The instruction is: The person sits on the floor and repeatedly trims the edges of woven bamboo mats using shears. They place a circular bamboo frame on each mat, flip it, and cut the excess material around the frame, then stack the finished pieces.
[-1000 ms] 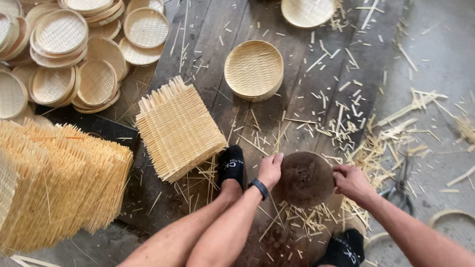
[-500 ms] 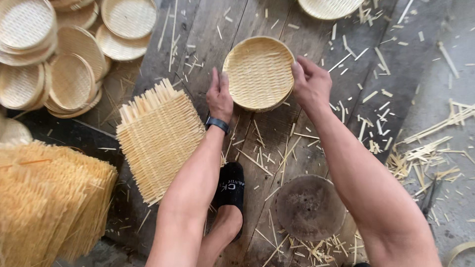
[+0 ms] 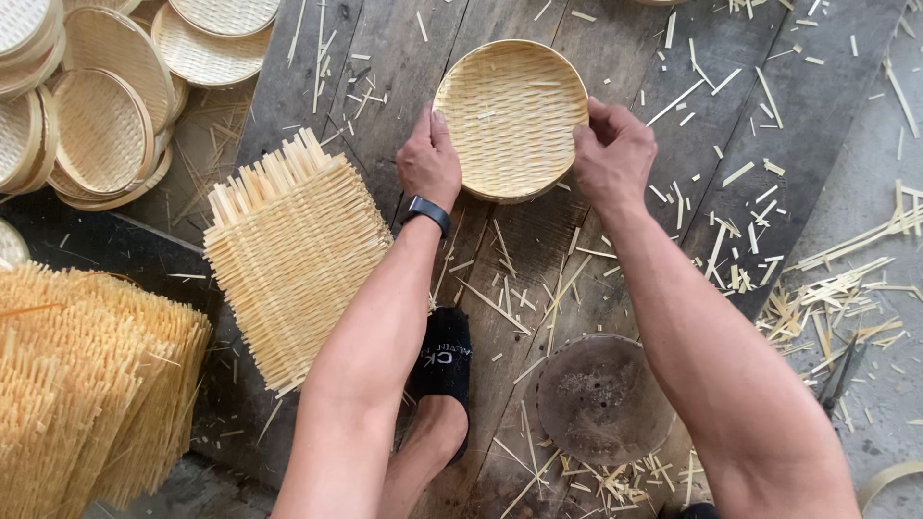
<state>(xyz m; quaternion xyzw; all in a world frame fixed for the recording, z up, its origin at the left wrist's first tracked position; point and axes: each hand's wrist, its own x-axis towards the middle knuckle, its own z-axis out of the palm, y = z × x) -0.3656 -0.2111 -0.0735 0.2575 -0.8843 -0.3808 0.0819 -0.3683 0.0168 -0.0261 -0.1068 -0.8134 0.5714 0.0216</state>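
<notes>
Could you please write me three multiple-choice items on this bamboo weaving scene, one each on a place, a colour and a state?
1. Where does the square woven mat lie?
A. Beside the left forearm
B. Inside the round tray
C. On the dark round block

2. What colour is the wristband?
A. Red
B. Black
C. White

3. How is the round woven tray held?
A. By one hand only
B. By neither hand
C. By both hands at its rim

Answers: 1 A, the mat lies flat on the planks beside that arm; 2 B, the band is black; 3 C, the left hand and right hand grip opposite sides.
</notes>
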